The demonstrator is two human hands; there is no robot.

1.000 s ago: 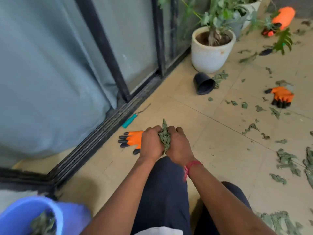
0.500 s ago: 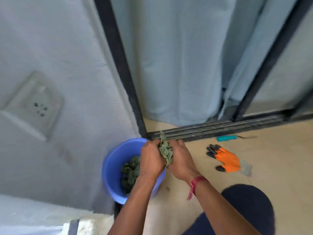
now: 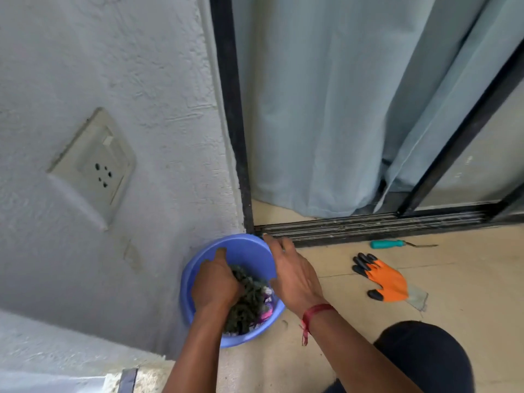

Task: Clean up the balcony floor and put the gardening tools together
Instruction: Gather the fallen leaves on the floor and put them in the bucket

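Head view: nearest you, your bent knee (image 3: pixel 425 355) sits low beside your right forearm, which suggests you are crouched to reach the floor. Your left hand (image 3: pixel 217 285) is down inside the blue bucket (image 3: pixel 249 245), fingers curled onto the heap of dry leaves (image 3: pixel 246 302), probably packing them down so the next load fits. Your right hand (image 3: pixel 293 275) is spread flat and empty over the bucket's rim on its own side, apart from the left, so it reads as having let go. The bucket stands against the textured wall (image 3: pixel 127 80), tucked into the corner by the door frame. Out past your right hand lies the orange claw glove (image 3: pixel 388 282) on the tiles, and just beyond it the teal-handled hand tool (image 3: pixel 387 244) along the sliding door track (image 3: pixel 368 225); both are likely next to gather.
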